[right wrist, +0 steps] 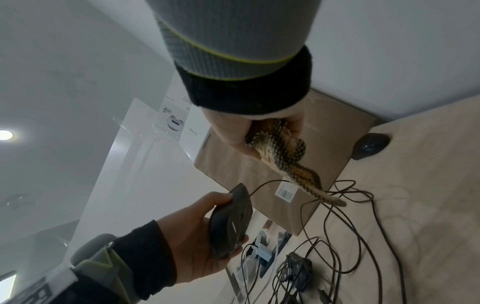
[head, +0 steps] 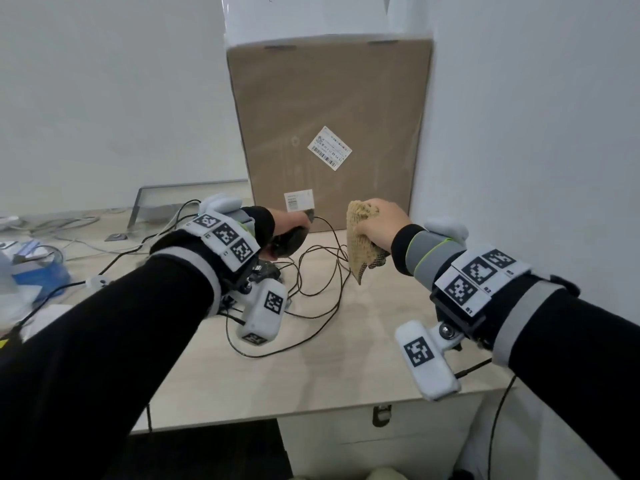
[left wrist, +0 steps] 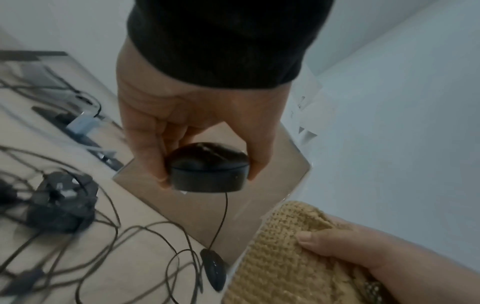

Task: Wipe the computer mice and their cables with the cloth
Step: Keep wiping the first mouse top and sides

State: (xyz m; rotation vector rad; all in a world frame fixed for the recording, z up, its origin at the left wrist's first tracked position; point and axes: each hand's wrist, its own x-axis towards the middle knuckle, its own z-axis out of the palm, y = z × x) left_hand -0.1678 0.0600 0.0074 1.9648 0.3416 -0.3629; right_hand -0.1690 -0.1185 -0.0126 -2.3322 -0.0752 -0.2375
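Note:
My left hand (head: 294,223) grips a black wired mouse (left wrist: 207,164) by its sides and holds it above the desk (head: 329,358), thumb on one side and fingers on the other. Its thin cable (left wrist: 223,216) hangs down into a tangle of dark cables (head: 311,282) on the desk. To its right, apart from the mouse, my right hand (head: 377,220) grips a bunched tan knit cloth (head: 362,247), with one end hanging down. A second black mouse (right wrist: 371,148) lies on the desk by the cardboard box corner, hidden behind the cloth in the head view.
A tall cardboard box (head: 329,116) leans against the back wall. A dark bundle of devices and cables (left wrist: 59,205) lies under my left wrist. A monitor stand (head: 145,206) and a blue box (head: 38,271) are at the left. A white wall (head: 519,133) borders the desk on the right.

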